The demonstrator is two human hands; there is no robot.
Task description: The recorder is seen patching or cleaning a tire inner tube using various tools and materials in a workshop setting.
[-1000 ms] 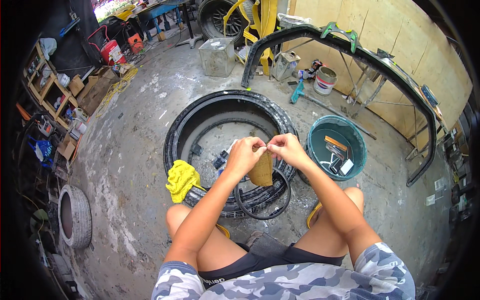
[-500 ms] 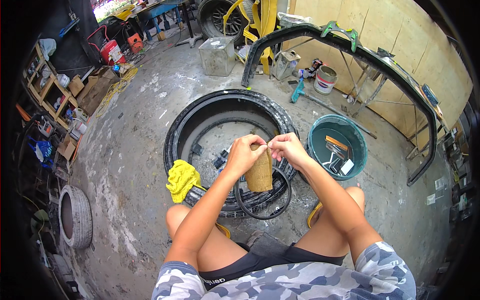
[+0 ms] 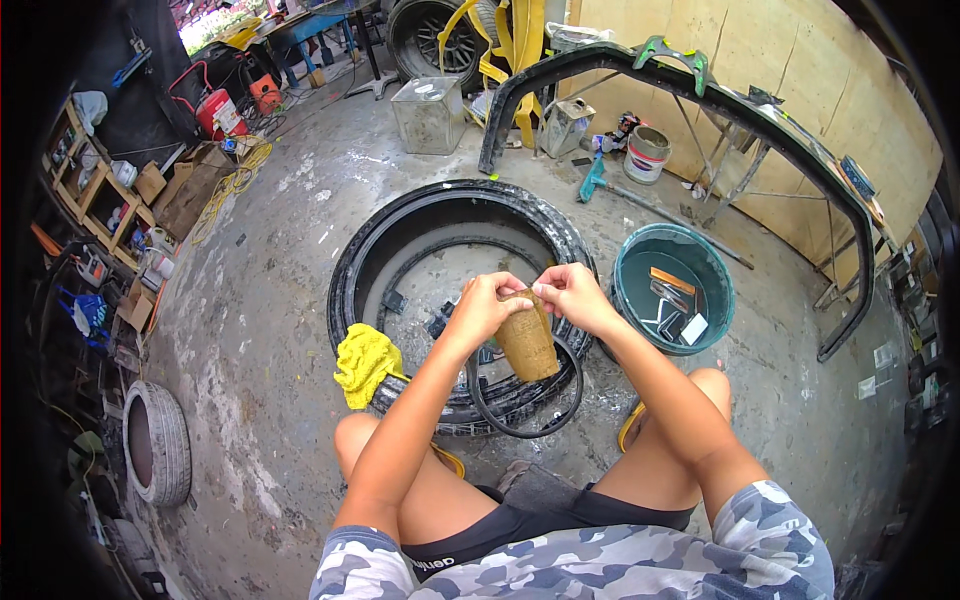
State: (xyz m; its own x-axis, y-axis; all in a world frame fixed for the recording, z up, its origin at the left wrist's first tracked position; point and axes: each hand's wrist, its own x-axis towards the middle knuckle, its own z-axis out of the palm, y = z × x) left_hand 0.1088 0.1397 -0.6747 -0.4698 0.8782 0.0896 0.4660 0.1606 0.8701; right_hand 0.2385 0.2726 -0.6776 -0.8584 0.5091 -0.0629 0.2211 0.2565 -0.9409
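Note:
Over the near part of a large black tyre (image 3: 352,255) lying flat, my two hands meet at the top edge of a curled brown sheet with a rough face (image 3: 528,348). My left hand (image 3: 484,308) pinches its upper left side, thumb in front. Fingertips of my right hand (image 3: 574,298) are closed at the upper right corner, close to the left fingers. The sheet hangs tilted, its lower end toward me. Behind and below it, a thin black ring (image 3: 540,434) leans at the tyre's near edge. A yellow cloth (image 3: 367,366) drapes over the tyre's left side.
Right of the tyre stands a teal bucket (image 3: 640,262) with several small tools in it. A teal-headed pole (image 3: 680,214) lies behind. A black arched frame (image 3: 855,210) rises at right. Another tyre (image 3: 172,442) stands at left; a metal can (image 3: 428,120) is beyond.
The brown sheet has swung its lower end to the right and turned slightly. Both hands keep their pinch near the same spot, with small finger shifts.

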